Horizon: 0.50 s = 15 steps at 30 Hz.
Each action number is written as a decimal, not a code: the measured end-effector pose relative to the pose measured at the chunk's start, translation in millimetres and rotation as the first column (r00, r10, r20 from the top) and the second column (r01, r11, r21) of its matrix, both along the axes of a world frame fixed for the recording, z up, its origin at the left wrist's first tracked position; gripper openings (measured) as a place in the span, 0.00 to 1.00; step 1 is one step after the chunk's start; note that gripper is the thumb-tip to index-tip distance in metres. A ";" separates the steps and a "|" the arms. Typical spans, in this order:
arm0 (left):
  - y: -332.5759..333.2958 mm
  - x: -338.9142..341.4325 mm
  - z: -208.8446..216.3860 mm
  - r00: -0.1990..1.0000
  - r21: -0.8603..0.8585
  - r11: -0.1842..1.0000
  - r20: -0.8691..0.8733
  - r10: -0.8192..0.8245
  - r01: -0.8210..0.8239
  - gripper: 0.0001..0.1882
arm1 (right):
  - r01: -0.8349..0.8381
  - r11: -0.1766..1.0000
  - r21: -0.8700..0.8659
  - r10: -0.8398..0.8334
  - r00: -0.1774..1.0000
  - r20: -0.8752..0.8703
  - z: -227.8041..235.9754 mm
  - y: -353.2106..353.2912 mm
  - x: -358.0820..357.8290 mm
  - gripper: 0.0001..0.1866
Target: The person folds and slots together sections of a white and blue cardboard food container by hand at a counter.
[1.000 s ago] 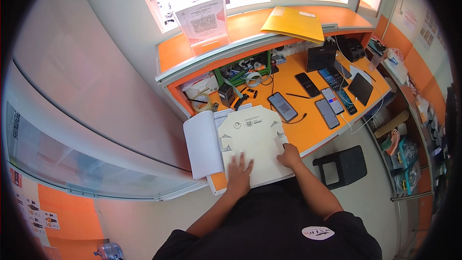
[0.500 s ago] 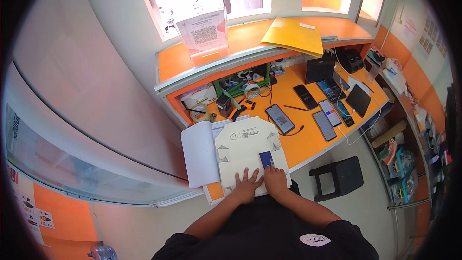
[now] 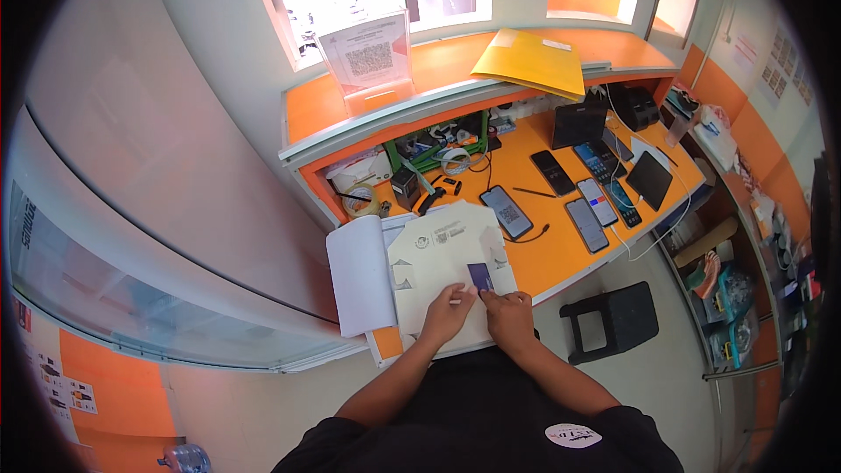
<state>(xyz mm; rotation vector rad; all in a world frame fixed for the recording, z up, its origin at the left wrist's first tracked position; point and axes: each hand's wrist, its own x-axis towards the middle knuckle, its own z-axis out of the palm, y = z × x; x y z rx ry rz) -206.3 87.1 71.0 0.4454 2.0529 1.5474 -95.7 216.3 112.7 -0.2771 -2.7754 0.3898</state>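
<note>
A cream die-cut cardboard sheet (image 3: 429, 267) with folded corner flaps lies at the counter's near edge, in front of my body. On its right part is a small dark blue card (image 3: 479, 275). My right hand (image 3: 510, 315) has its fingers curled in at the card's lower end and pinches it there. Just left of it is my left hand (image 3: 446, 315), raised from the sheet with its fingers curled and their tips by the card's lower left corner. Whatever those fingers hold, if anything, is too small to make out.
An open white-paged book (image 3: 360, 276) lies partly under the sheet's left side. Several phones, among them one with a code on its screen (image 3: 506, 212), and cables lie to the right. A tape roll (image 3: 359, 200) sits at the back left. A black stool (image 3: 611, 320) stands on the floor.
My left hand has gone from lying flat with spread fingers on the sheet to curled fingers by the card. The right hand's fingers have shifted at the card's lower end.
</note>
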 end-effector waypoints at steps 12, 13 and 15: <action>18.6 -2.0 89.5 0.901 0.443 0.881 0.431 -0.048 -0.165 0.11 | 0.228 0.424 -0.876 -0.394 0.918 0.048 74.8 -3.9 49.0 0.26; 16.6 -1.5 91.7 0.906 0.444 0.883 0.421 -0.051 -0.156 0.10 | 0.111 0.624 -0.773 -0.341 0.929 -0.142 65.7 -0.7 51.0 0.24; 12.9 -1.1 94.0 0.916 0.445 0.885 0.397 -0.059 -0.136 0.10 | -0.097 0.906 -0.412 -0.116 0.880 -0.461 49.1 2.3 49.1 0.20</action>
